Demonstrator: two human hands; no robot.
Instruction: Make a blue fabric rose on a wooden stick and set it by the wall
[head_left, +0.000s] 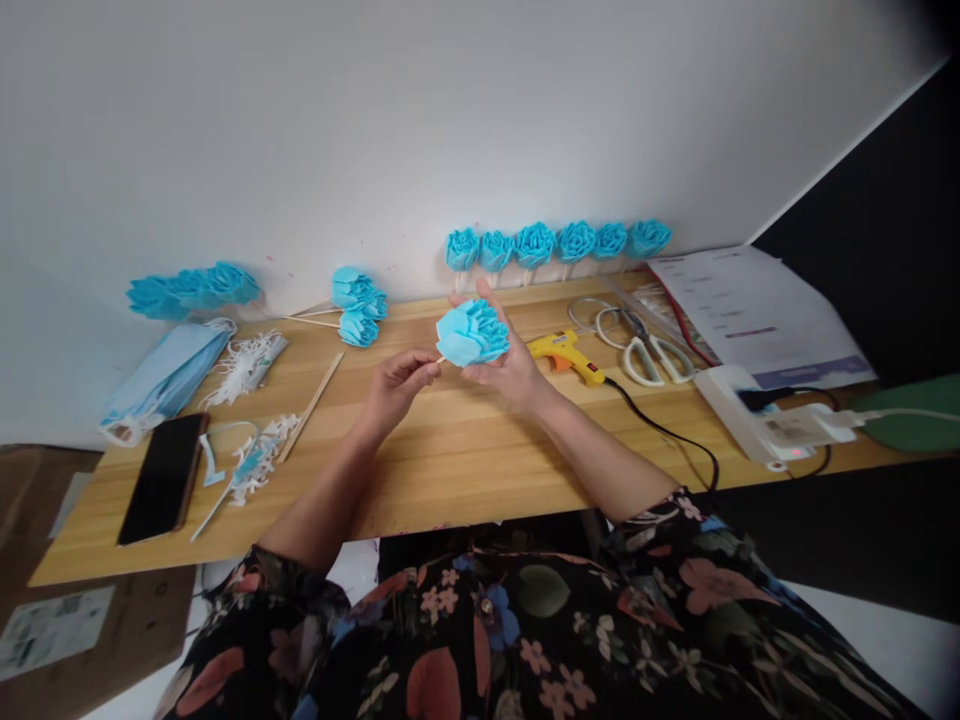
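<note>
A blue handmade flower (472, 333) with layered petals is held over the middle of the table, lying sideways on a thin wooden stick. My left hand (403, 385) pinches that stick just left of the bloom. Around the right side of the bloom, my right hand (512, 365) is cupped, thumb below and fingers behind; the fingertips are partly hidden by the petals. Right of this hand lies a yellow glue gun (566, 355). Beyond the left hand, a small group of blue flowers (358, 305) on sticks rests near the wall.
Several finished flowers (535, 245) lean on the wall. Scissors (646, 345), a power strip (742, 415) and printed sheets (757, 310) lie right. At left are face masks (169, 375), a phone (161, 480), loose sticks (311, 408), white scraps (247, 367) and more flowers (193, 290).
</note>
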